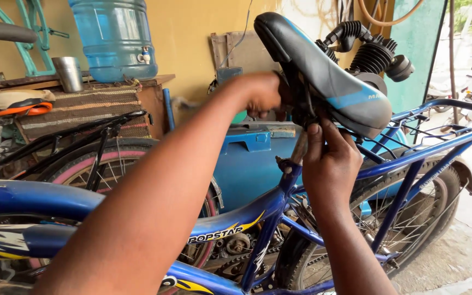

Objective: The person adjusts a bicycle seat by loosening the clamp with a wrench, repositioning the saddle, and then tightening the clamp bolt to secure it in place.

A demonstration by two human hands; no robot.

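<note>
At the centre of the view, above a blue bicycle frame (257, 210), a black saddle with blue stripes (323, 71) sat tilted, its nose pointing up and to the left, its broad rear dropping toward the right. The left hand (260, 94) reached in from the near left and was closed around the clamp hardware under the saddle's nose; whether it held a tool there could not be told, since the fingers hid the spot. The right hand (328, 158) came up from below, its fingers curled and its fingertips pressed against the underside of the saddle, just beside the seat post (300, 148), which rose bare from the frame.

To the right, a blue rear carrier rack (443, 128) ran over the back wheel (405, 218). At the far left, a second bicycle stood with a pink-rimmed wheel (91, 164), and behind it a wooden shelf (154, 81) bore a large blue water bottle (116, 38) and a steel cup (70, 74). A blue metal box (249, 158) sat beyond the frame.

The saddle looked loose on its clamp, so it could swing or drop suddenly if either hand slackened, and fingers tucked between the rails and the clamp could be pinched. A slip near the post might also knock the bicycle sideways toward its neighbour.
</note>
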